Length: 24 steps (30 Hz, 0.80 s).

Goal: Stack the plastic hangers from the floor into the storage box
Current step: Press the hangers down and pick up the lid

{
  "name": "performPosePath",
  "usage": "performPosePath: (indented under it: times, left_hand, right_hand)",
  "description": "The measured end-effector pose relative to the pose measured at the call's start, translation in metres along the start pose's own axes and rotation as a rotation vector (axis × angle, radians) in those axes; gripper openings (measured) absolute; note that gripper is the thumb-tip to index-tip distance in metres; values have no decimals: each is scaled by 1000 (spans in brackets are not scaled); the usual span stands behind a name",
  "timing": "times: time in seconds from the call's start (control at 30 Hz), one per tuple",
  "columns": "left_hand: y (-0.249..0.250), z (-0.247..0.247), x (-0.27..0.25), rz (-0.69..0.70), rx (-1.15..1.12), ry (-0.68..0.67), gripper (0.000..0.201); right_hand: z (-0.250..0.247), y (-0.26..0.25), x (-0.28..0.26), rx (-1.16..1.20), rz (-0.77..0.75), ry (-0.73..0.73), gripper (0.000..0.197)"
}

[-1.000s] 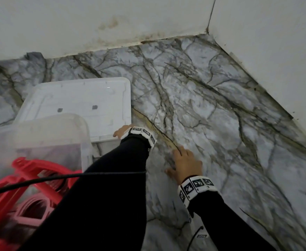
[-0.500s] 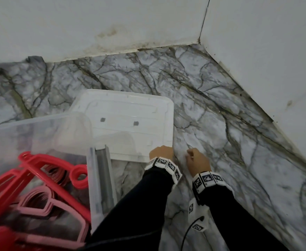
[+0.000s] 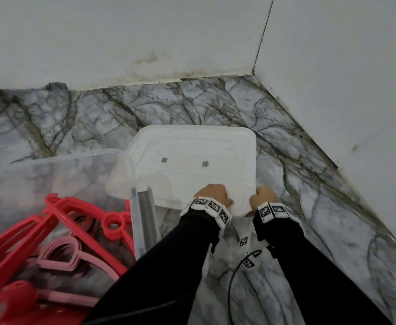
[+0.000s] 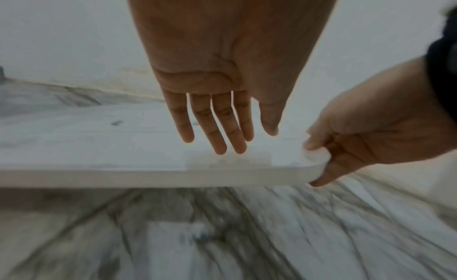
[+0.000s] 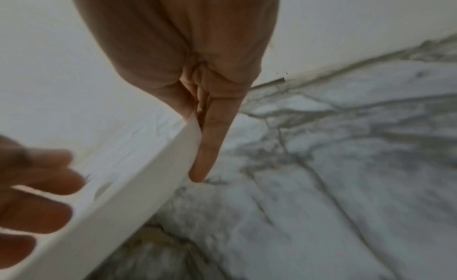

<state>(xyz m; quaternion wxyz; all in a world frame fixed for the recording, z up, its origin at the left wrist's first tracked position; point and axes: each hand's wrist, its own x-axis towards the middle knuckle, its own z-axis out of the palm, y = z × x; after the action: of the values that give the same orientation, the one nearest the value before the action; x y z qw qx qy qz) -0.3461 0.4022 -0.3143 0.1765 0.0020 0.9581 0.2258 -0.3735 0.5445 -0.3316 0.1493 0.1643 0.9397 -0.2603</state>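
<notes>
A clear storage box stands at the left with red hangers and pink hangers lying inside it. Its white lid lies on the marble floor beside it. My right hand pinches the lid's near right corner, thumb on top and index finger along the rim. My left hand is at the lid's near edge. In the left wrist view its fingers are straight over the lid's top. I cannot tell whether they touch it. No hanger shows on the floor.
White walls meet in a corner behind the lid, and the right wall runs close along the floor. A grey latch sticks up on the box's right end. A black cable hangs between my arms.
My right hand left the floor and took hold of the lid's near right corner. My left hand shifted along the lid's near edge. The view swung left.
</notes>
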Motion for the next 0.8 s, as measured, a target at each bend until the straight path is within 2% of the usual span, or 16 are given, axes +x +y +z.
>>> performPosePath:
  times: [0.07,0.2,0.3,0.43,0.57,0.7,0.8]
  left_hand:
    - [-2,-22,2,-4,-8,114,31]
    - [-1,-78,0,13,15,293,34]
    - [-5,-129,-8,7,-71,412,37]
    - [-23,-201,-33,-84,-196,549,41]
    - [-60,-271,-74,-257,-219,764,40]
    - [-107,-328,-123,-410,-220,826,43]
    - [-138,-354,-161,-455,-200,818,40]
  right_hand:
    - [-24,-7,-4,2,-27,99,26]
    - [-85,-19,-8,-33,-87,252,25]
    - [-133,-24,-17,-42,-147,365,27]
    - [-186,-34,-40,52,-205,520,27]
    - [-224,-59,-69,174,-335,633,31]
    - [-241,-94,-96,318,-457,689,30]
    - [-234,-126,-115,387,-543,671,30]
